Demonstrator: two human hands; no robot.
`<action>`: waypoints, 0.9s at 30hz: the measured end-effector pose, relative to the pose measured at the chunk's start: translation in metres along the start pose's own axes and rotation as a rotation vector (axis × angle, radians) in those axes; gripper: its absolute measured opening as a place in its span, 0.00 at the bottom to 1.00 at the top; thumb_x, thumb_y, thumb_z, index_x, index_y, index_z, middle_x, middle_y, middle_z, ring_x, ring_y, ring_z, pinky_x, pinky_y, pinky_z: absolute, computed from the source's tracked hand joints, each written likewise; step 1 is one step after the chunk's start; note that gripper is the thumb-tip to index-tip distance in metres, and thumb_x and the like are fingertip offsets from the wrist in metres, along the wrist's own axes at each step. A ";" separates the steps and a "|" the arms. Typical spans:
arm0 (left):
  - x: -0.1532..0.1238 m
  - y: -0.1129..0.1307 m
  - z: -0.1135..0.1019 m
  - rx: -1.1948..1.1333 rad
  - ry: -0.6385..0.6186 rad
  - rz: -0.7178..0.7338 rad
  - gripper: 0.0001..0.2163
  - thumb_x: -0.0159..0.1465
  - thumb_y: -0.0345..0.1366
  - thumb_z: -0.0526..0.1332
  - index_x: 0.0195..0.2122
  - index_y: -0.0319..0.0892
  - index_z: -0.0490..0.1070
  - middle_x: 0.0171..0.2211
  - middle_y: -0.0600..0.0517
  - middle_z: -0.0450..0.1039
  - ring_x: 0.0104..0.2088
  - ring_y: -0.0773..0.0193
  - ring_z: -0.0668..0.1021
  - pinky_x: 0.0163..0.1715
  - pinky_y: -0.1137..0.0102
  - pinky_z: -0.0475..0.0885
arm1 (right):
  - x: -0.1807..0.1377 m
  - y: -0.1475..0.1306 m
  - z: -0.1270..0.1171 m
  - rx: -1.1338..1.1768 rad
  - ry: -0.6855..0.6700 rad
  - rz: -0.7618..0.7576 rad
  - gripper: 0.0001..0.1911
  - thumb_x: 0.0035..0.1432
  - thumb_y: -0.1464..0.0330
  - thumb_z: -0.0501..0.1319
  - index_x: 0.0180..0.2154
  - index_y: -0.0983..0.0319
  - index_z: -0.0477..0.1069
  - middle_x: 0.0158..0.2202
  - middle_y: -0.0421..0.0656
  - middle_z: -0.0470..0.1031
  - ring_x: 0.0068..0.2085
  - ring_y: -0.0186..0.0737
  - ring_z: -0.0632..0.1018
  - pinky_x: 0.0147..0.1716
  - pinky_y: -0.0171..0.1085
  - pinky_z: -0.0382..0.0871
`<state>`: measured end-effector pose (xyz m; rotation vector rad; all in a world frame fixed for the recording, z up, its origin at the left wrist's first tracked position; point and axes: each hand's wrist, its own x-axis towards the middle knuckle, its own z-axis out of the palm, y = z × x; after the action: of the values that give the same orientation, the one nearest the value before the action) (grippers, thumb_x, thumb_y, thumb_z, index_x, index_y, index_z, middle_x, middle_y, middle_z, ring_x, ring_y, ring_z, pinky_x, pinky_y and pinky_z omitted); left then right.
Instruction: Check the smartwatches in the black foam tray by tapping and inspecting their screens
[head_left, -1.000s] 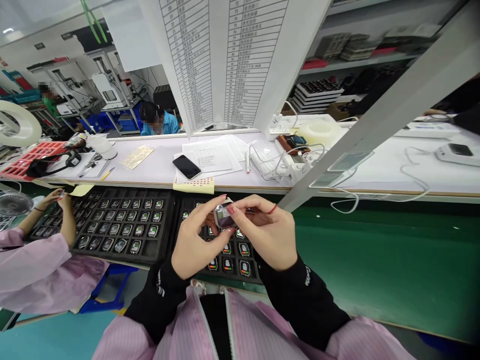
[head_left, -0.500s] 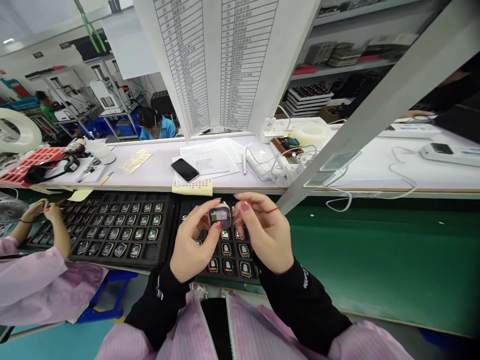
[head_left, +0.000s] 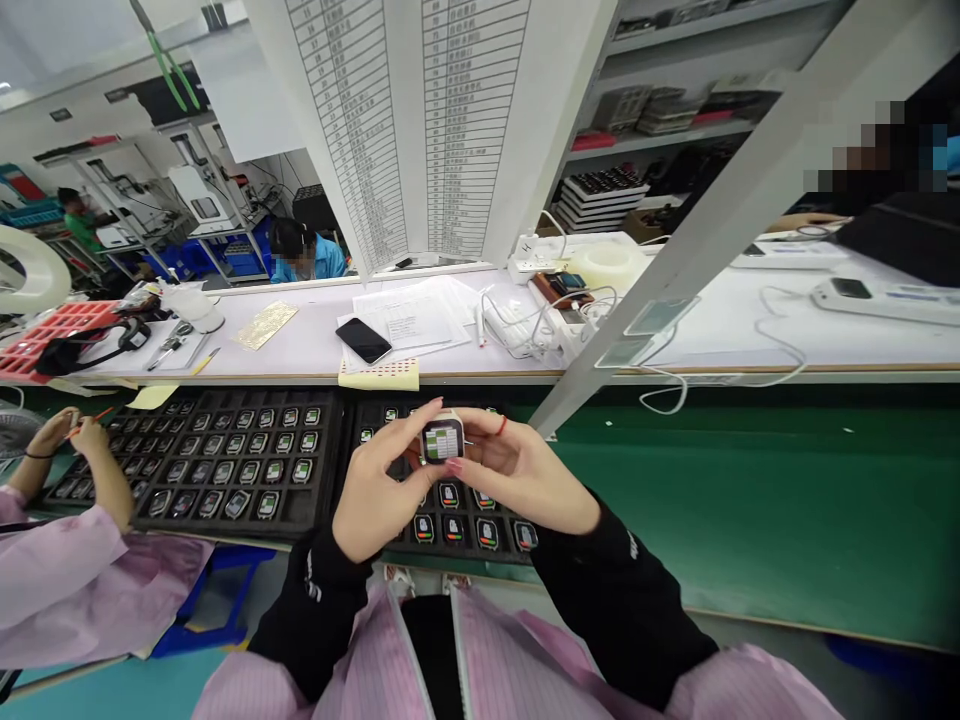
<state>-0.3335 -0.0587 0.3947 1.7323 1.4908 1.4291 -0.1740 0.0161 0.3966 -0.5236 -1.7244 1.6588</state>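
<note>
A strapless smartwatch (head_left: 442, 442) is raised above the black foam tray (head_left: 373, 533), its lit screen showing white and green blocks. My left hand (head_left: 384, 488) grips it at the left, forefinger along the top and thumb below. From the other side my right hand (head_left: 525, 475) closes on it, thumb at the lower right corner and fingers at the right edge, partly hidden behind. Under my hands, several more watches sit in the tray's slots, some with red, orange and green marks on their screens.
To the left lies another foam tray (head_left: 305, 508) of watches, near a co-worker's hands (head_left: 86, 440). A phone (head_left: 364, 341), papers (head_left: 427, 320) and cables rest on the white shelf. A slanted metal post (head_left: 660, 250) rises at the right, over the green bench (head_left: 750, 510).
My right hand has come left from beside the smartwatch to touch it. The screen went from dim purple with a green patch to bright white and green.
</note>
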 end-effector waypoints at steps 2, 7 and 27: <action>0.001 0.001 0.001 0.024 0.015 0.024 0.28 0.57 0.29 0.68 0.58 0.55 0.67 0.43 0.55 0.75 0.32 0.70 0.73 0.37 0.75 0.74 | 0.000 -0.001 -0.001 0.039 -0.005 -0.016 0.24 0.57 0.56 0.65 0.50 0.62 0.72 0.42 0.47 0.78 0.37 0.38 0.78 0.40 0.39 0.76; 0.001 0.002 0.004 0.030 0.043 0.072 0.28 0.57 0.26 0.68 0.58 0.53 0.68 0.45 0.53 0.75 0.33 0.70 0.74 0.35 0.75 0.75 | 0.002 0.002 0.004 0.081 0.063 -0.048 0.21 0.57 0.54 0.64 0.46 0.62 0.75 0.39 0.46 0.78 0.30 0.33 0.75 0.38 0.38 0.75; -0.024 -0.203 0.027 -0.041 -0.082 -0.743 0.30 0.56 0.29 0.64 0.61 0.36 0.60 0.40 0.47 0.76 0.29 0.70 0.77 0.32 0.76 0.72 | -0.062 0.128 -0.037 0.064 0.443 0.426 0.24 0.55 0.59 0.61 0.52 0.63 0.69 0.45 0.52 0.78 0.33 0.37 0.75 0.26 0.34 0.70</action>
<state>-0.3978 -0.0083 0.2054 1.0089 1.7740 0.9660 -0.1264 0.0133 0.2572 -1.1938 -1.2874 1.7046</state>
